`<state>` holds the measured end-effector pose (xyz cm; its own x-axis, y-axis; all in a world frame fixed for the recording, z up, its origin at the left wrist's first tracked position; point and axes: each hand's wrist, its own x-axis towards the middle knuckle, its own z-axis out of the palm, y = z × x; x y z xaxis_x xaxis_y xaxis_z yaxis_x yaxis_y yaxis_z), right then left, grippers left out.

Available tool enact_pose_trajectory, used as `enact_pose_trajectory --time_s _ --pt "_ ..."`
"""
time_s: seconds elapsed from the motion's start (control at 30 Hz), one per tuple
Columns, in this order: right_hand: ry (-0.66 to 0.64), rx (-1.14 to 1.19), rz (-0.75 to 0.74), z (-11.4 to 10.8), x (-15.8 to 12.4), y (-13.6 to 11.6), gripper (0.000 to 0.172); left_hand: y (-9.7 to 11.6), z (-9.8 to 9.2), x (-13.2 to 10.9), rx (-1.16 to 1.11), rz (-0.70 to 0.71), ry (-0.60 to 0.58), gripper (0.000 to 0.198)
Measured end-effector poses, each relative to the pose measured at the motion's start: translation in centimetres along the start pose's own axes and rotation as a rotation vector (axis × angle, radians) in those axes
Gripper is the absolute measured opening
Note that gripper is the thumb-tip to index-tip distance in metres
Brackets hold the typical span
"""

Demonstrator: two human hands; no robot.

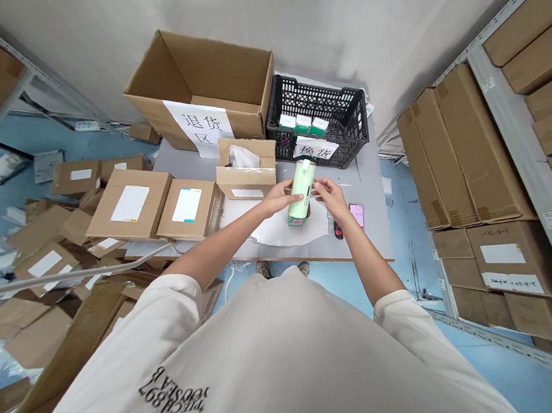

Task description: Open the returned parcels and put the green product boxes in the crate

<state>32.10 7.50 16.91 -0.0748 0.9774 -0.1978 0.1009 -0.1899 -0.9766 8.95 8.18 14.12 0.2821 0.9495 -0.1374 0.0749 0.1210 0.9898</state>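
Note:
A light green tumbler (302, 184) with a lid and dark lettering stands upright in front of me, over a small green box (297, 221). Whether its base is inside that box I cannot tell. My left hand (278, 197) is closed on the tumbler's left side, thumb across its front. Close to its right side is my right hand (332, 196), with fingers bent and apart; whether the fingertips touch the tumbler is unclear. Beneath lies a white paper sheet (266, 226). Left of the tumbler, an opened carton (239, 182) shows white wrapping inside.
Behind stand a large open cardboard box (139, 97) and a black crate (357, 133) with several small boxes. A phone (356, 215) and a red-black tool (338, 230) lie right. Two labelled cartons (150, 205) sit left. Loaded shelves (498, 65) flank the table; cartons litter the floor.

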Motion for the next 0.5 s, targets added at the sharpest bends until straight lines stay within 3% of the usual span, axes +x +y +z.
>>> enact_pose_trajectory --time_s 0.1,0.2,0.4,0.5 --pt "0.048 0.030 0.031 -0.8 0.6 -0.7 0.061 0.1 0.0 0.2 -0.189 -0.182 -0.060 0.083" --pt "0.062 0.034 0.047 -1.2 1.1 -1.0 0.058 0.2 0.1 0.7 -0.301 -0.273 -0.065 0.074" --pt "0.047 0.032 0.078 -1.3 1.3 -0.5 0.055 0.5 0.0 1.7 -0.368 -0.280 -0.052 0.072" --pt "0.038 0.031 0.090 -1.2 1.4 -0.4 0.059 0.5 0.2 1.6 -0.320 -0.215 -0.013 0.073"
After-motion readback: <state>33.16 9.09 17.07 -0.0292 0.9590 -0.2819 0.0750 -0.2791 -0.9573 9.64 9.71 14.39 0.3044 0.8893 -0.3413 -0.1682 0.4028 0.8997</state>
